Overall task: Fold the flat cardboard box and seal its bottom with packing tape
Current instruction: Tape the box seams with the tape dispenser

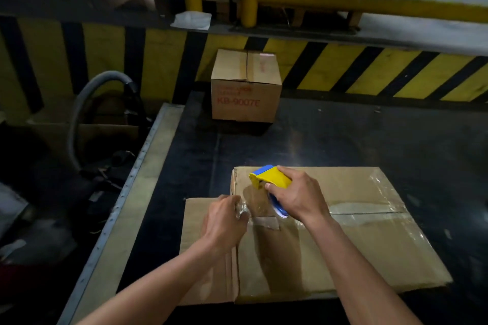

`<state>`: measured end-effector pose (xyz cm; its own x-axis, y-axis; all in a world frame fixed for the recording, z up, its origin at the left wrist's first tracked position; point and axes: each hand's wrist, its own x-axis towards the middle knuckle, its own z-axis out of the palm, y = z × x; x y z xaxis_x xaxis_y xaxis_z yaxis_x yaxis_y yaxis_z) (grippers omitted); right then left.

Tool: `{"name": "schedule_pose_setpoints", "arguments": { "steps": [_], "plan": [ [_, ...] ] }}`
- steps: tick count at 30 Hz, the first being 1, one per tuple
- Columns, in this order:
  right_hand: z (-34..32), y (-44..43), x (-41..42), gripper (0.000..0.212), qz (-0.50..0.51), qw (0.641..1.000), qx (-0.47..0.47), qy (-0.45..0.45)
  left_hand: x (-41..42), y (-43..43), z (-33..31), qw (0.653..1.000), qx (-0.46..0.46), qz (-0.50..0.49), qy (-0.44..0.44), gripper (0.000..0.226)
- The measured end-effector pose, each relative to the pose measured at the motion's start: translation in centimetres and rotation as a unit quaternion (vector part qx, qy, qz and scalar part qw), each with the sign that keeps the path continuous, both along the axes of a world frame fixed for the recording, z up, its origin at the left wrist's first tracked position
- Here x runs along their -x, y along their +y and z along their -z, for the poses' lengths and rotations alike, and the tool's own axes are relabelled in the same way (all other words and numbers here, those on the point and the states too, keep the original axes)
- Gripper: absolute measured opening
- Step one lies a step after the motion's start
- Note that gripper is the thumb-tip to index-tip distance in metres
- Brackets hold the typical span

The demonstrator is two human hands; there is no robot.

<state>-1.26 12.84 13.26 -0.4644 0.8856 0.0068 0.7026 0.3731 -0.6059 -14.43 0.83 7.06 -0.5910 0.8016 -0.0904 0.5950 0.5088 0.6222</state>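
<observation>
A folded brown cardboard box [356, 245] stands on the dark table, its closed flaps facing up. Clear tape [369, 212] runs along the centre seam towards the right. My right hand [298, 196] grips a yellow and blue tape dispenser [269, 178] over the left end of the seam. My left hand [224, 219] pinches the loose end of the clear tape at the box's left edge. A cardboard flap [200, 258] juts out from the box's left side, under my left forearm.
A smaller closed box [245, 87] printed KB-9007E stands at the far end of the table [343, 140]. A yellow and black striped barrier [369, 71] runs behind it. A grey hose [87, 103] and dark clutter lie left of the table's metal edge [137, 179].
</observation>
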Motion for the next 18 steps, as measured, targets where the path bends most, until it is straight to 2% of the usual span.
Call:
{"name": "schedule_pose_setpoints", "arguments": {
  "steps": [5,8,10,11,14,16,18],
  "plan": [
    [0.3,-0.3,0.2,0.07,-0.001,0.999,0.002,0.036,4.3,3.9,-1.1,0.999,-0.01,0.026,0.024,0.031],
    [0.7,-0.7,0.1,0.072,0.001,0.998,-0.012,0.065,6.9,6.6,-1.7,0.997,-0.006,0.068,-0.026,0.026],
    [1.1,-1.0,0.2,0.072,0.003,0.997,-0.022,0.078,7.8,8.2,-2.3,0.99,-0.002,0.086,-0.11,0.022],
    [1.2,-1.0,0.2,0.072,0.006,0.996,-0.024,0.086,8.2,8.9,-2.5,0.979,0.006,0.085,-0.184,0.023],
    [1.3,-0.7,0.4,0.075,0.01,0.995,-0.03,0.094,9.0,10.1,-3.0,0.894,0.032,0.051,-0.444,0.029],
    [1.2,-0.4,0.5,0.078,0.006,0.995,-0.035,0.088,9.5,10.5,-3.0,0.859,0.045,0.051,-0.507,0.033],
    [1.0,-0.2,0.5,0.078,0.004,0.995,-0.037,0.087,9.9,10.9,-2.9,0.846,0.051,0.065,-0.526,0.034]
  ]
}}
